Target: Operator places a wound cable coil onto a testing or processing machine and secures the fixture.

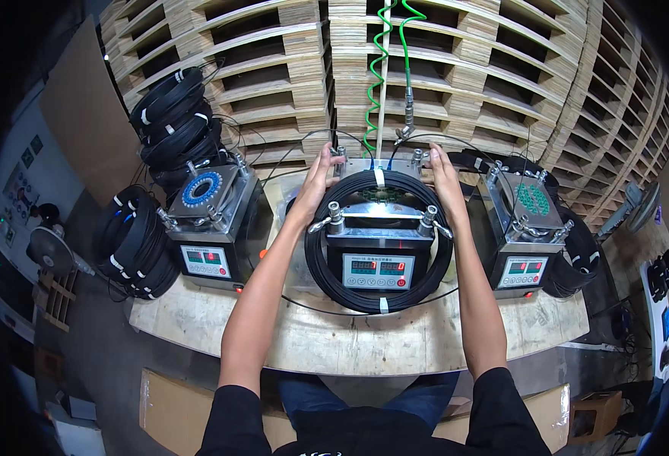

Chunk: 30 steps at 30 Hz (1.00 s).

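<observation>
A black fibre polishing machine point(380, 258) with a metal top plate and lit red digits stands in the middle of the bench. Around it rests a large coil of black cable point(315, 270), bound with white ties; blue-ended connectors point(381, 164) sit at the plate's far edge. My left hand point(318, 182) reaches to the far left corner, its fingers stretched out beside a clamp knob point(340, 156). At the far right corner my right hand point(445, 181) does likewise, fingers extended by the other knob point(417, 157). Neither hand visibly holds anything; contact with the knobs is unclear.
Similar machines stand left point(211, 220) with a blue ring of connectors and right point(524, 220) with green ones. Stacked black cable coils point(175, 121) are at the back left. A green air hose point(375, 83) hangs before wooden pallets point(289, 87). Cardboard point(171, 410) lies below the bench.
</observation>
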### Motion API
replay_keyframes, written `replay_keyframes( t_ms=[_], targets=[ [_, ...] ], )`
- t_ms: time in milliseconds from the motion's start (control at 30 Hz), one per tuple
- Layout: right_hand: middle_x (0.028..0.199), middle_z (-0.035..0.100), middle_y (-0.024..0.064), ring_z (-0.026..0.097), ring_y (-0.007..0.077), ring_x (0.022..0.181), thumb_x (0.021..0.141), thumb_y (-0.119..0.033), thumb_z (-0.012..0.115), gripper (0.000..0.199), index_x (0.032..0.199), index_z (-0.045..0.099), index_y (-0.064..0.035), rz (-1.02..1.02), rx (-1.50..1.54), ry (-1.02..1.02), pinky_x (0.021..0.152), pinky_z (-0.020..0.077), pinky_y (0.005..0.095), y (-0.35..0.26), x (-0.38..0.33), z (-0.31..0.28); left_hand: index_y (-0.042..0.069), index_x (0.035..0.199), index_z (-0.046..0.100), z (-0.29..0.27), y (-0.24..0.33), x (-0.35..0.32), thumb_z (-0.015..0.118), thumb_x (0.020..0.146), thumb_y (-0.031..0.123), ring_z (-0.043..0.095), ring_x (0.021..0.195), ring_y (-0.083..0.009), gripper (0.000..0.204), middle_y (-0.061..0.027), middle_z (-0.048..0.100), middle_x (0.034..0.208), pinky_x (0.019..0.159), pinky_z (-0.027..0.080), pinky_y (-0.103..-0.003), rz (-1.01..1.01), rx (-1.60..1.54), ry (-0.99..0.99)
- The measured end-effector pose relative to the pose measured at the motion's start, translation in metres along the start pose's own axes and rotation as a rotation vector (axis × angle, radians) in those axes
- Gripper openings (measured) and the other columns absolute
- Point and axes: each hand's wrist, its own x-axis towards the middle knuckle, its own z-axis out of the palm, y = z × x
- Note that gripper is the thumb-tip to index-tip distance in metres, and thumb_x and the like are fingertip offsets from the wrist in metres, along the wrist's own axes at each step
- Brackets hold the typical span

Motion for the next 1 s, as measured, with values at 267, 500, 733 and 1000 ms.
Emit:
replay_keyframes(
  t_ms=[267,500,733,1000],
  targets=[
    [0.137,0.055,0.0115,0.055,0.0206,0.114,0.103,-0.063,0.034,0.072,0.150,0.044,-0.0088,0.102,-0.013,-0.005,0.089,0.0495,0.0347,-0.004,-0.004,-0.002,0.012,0.157,0.028,-0.003,0.004,-0.003,0.029,0.095,0.078,0.057,0.092,-0.0158,0.090,-0.0129,0.056,0.110,0.077,0.050,-0.028,-0.015,0.028,-0.033],
    [0.137,0.054,0.0122,0.057,0.0202,0.115,0.105,-0.057,0.038,0.066,0.147,0.046,-0.0077,0.128,0.105,-0.100,0.088,0.0483,0.0322,-0.010,-0.005,-0.002,0.016,0.157,0.027,-0.007,-0.008,0.004,0.030,0.094,0.078,0.061,0.092,-0.0215,0.088,-0.0157,0.053,0.117,0.070,0.053,-0.026,-0.048,-0.056,0.080],
    [0.137,0.054,0.0172,0.059,0.0252,0.114,0.103,-0.063,0.031,0.071,0.149,0.045,-0.0107,0.321,0.146,-0.027,0.088,0.0519,0.0396,-0.010,0.007,0.001,0.022,0.160,0.017,-0.002,0.025,0.008,0.030,0.090,0.084,0.057,0.085,-0.0203,0.095,-0.0182,0.053,0.127,0.065,0.046,-0.026,-0.232,0.034,0.062],
    [0.143,0.055,0.0162,0.057,0.0270,0.117,0.107,-0.055,0.027,0.067,0.137,0.058,-0.0044,-0.113,-0.293,-0.254,0.100,0.0453,0.0366,0.028,0.043,0.009,0.008,0.148,0.045,0.014,0.018,0.020,0.025,0.096,0.078,0.057,0.076,-0.0198,0.089,-0.0162,0.063,0.107,0.067,0.050,-0.032,-0.169,0.115,-0.067]
  ],
)
